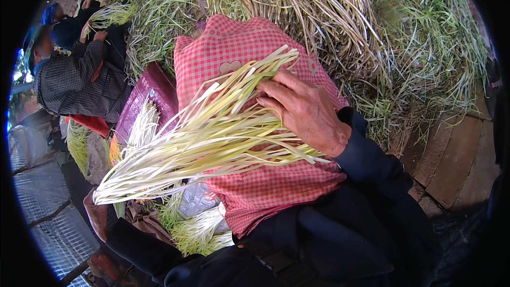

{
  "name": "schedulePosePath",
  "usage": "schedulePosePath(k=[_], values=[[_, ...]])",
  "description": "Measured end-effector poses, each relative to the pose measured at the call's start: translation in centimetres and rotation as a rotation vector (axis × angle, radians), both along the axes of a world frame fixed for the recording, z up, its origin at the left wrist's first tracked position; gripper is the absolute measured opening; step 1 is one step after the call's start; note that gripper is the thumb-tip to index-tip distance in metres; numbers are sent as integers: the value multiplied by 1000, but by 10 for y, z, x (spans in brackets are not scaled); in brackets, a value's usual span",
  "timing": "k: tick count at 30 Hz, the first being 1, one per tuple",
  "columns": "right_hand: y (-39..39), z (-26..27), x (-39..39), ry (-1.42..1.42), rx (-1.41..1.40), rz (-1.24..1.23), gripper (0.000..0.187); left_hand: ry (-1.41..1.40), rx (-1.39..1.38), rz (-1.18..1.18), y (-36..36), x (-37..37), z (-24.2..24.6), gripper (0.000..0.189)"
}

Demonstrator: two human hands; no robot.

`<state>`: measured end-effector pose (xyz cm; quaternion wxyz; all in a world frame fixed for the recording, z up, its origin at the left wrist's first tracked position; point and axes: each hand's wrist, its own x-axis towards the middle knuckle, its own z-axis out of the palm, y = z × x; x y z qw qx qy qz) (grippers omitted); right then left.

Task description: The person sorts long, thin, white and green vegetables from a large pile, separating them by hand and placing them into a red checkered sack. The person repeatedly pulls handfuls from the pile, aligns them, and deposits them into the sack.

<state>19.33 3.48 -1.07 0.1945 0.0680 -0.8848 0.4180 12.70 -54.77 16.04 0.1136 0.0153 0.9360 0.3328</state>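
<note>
A loose bunch of long, pale yellow blanched chives (207, 135) stretches across my lap. At the lower left, my left hand (95, 213) grips its white stem ends; most of those fingers are hidden from view. My right hand (306, 107) is at the leafy end, its fingers curled onto some of the yellow-green leaves, with the thumb out of sight. Under the bunch, a red-and-white gingham apron (247, 187) covers my lap.
Heaped green leaves and brownish stalks (330, 12) lie ahead. White-stemmed bundles (203, 227) rest below, others by a purple printed sack (137, 99). Two people sit at the left, one in a checked jacket (79, 83). Brick paving (454, 155) shows at right.
</note>
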Motion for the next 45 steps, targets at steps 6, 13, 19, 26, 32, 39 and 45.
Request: schedulePosePath(k=[6, 13, 19, 26, 32, 39, 45], values=[[0, -3, -8, 35, -5, 46, 29, -7, -36, -1, -12, -5, -3, 26], [-1, -1, -10, -12, 47, 91, 31, 79, -86, -89, 29, 6, 2, 22], [1, 2, -10, 3, 50, 160, 30, -27, -369, 166, 50, 3, 12, 20], [6, 1, -13, 18, -32, 242, 30, 21, -332, 135, 8, 4, 11, 20], [8, 0, -15, 40, -67, 250, 26, 34, -286, 71, 10, 9, 22, 20], [-3, -2, -8, 174, 80, 128, 28, 111, -336, 71, 60, 21, 51, 20], [22, -4, 5, -80, -170, -97, 15, 297, -328, 5, 64, 26, 95, 23]])
